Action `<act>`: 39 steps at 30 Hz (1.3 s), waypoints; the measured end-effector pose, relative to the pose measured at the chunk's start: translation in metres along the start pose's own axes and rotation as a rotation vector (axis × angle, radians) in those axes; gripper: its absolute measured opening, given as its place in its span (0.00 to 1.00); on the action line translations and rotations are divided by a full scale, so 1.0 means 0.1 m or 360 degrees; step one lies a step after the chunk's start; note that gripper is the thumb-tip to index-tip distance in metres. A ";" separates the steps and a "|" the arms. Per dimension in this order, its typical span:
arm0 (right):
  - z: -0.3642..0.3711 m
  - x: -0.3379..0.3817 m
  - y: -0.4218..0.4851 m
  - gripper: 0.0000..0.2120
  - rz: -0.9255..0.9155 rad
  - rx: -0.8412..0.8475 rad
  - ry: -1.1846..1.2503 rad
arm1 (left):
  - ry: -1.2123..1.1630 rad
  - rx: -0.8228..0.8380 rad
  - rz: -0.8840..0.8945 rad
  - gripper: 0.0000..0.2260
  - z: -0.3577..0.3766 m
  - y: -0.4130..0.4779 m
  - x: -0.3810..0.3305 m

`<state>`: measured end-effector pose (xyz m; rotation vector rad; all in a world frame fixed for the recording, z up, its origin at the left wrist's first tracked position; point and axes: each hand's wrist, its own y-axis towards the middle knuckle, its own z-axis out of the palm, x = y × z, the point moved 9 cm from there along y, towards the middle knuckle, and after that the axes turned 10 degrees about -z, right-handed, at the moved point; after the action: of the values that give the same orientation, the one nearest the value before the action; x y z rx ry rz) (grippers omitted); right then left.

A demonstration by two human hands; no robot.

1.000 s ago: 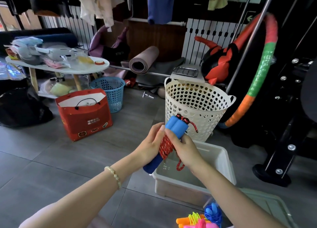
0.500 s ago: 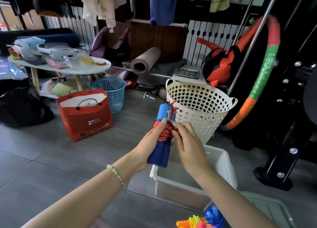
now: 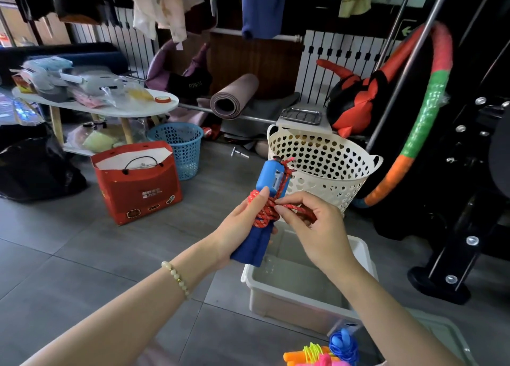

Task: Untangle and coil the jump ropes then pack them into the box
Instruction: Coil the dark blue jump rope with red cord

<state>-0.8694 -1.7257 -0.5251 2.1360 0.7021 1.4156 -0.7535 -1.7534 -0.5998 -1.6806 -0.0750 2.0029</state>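
Red rope [image 3: 263,214]: wrapped round the blue handles [image 3: 268,176], one strand leading off right.
Left hand [image 3: 234,227]: fingers curled round the handles, thumb pinning the wraps, bundle upright above the box.
Right hand [image 3: 317,227]: thumb and forefinger pinching the loose strand.
Box [image 3: 289,302]: white, on the floor, just below both hands.
Spare ropes [image 3: 314,354]: bright heap, bottom edge.

Red paper gift bag [image 3: 138,186] on grey floor tiles [image 3: 69,241]; blue perforated plastic bin [image 3: 180,147] just behind. Cream heart-holed plastic basket [image 3: 328,170] further right. Rolled mauve mat [image 3: 234,96] beyond.
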 end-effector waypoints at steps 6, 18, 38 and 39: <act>0.01 -0.04 -0.04 0.07 0.0148 -0.0102 0.0321 | 0.0268 -0.0076 0.0029 0.27 -0.04 0.00 0.01; 0.06 0.08 0.00 0.09 -0.0006 -0.0059 0.0240 | 0.0172 -0.0053 0.0157 0.19 0.02 -0.08 -0.05; 0.08 -0.06 0.03 0.24 0.0335 -0.0169 0.0533 | 0.0019 -0.0221 0.0105 0.19 0.03 -0.14 -0.06; 0.09 -0.08 0.02 0.25 0.0359 -0.0148 0.0555 | 0.0009 -0.0207 0.0097 0.20 0.03 -0.14 -0.06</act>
<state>-0.8633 -1.7337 -0.5322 1.9651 0.5151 1.9321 -0.7506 -1.7427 -0.5886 -1.7886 -0.1573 2.0775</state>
